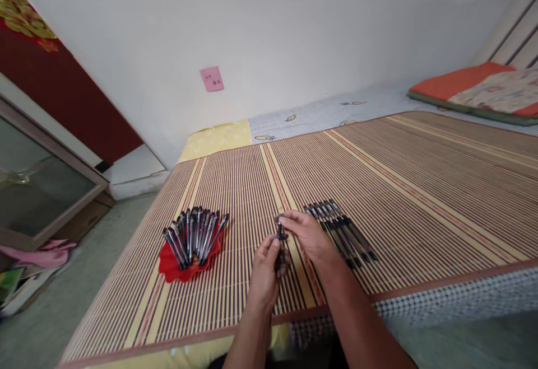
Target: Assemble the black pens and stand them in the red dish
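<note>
Black pen was held above the slatted mat — left hand gripped its lower part, right hand pinched its top. Pen row lay right — fanned pens on scalloped red dish, left.

Home bedroom: bed bearing striped mat, printed sheet, orange-trimmed pillow.

The pens are black, the plate red, the mat striped brown and tan, the note pink.
</note>
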The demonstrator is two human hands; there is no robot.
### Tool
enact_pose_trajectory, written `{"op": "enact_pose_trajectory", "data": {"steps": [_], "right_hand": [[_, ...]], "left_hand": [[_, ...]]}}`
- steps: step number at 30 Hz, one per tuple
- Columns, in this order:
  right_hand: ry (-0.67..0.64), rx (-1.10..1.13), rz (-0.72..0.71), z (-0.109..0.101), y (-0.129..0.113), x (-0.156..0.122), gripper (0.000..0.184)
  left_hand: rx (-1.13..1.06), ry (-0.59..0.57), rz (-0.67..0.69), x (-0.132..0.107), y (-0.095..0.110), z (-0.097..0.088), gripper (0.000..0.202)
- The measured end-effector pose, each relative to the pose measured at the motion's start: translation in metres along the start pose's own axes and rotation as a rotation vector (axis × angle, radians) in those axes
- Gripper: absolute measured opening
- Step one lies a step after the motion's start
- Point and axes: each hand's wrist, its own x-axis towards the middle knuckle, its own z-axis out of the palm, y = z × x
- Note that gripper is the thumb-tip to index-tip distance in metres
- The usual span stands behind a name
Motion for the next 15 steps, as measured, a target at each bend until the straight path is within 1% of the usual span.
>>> {"op": "enact_pose_trajectory", "data": {"steps": [3, 6, 8, 11, 15], "right_hand": [[0.023, 0.02, 0.021, 0.0019, -0.0015, -0.0009, 0.028], [-0.009, 0.014, 0.012, 0.0021, -0.0021, -0.0003, 0.033], [-0.038, -0.028, -0.011, 0.0013, -0.0022, 0.0001, 0.034], [-0.052, -0.113, -0.034, 0.0002, -0.0022, 0.0001, 0.032], [-0.013, -0.17, -0.06, 0.0023, 0.0007, 0.0005, 0.029]], "left_hand": [[0.007, 0.008, -0.013, -0.001, -0.0001, 0.0008, 0.036], [0.013, 0.004, -0.006, -0.0008, 0.0002, 0.001, 0.035], [0.013, -0.002, 0.003, -0.0001, 0.0, 0.0003, 0.034], [0.031, -0.011, 0.02, 0.0004, -0.0011, -0.0015, 0.033], [0.14, 0.008, 0.084, -0.0002, -0.0043, -0.0031, 0.035]]}}
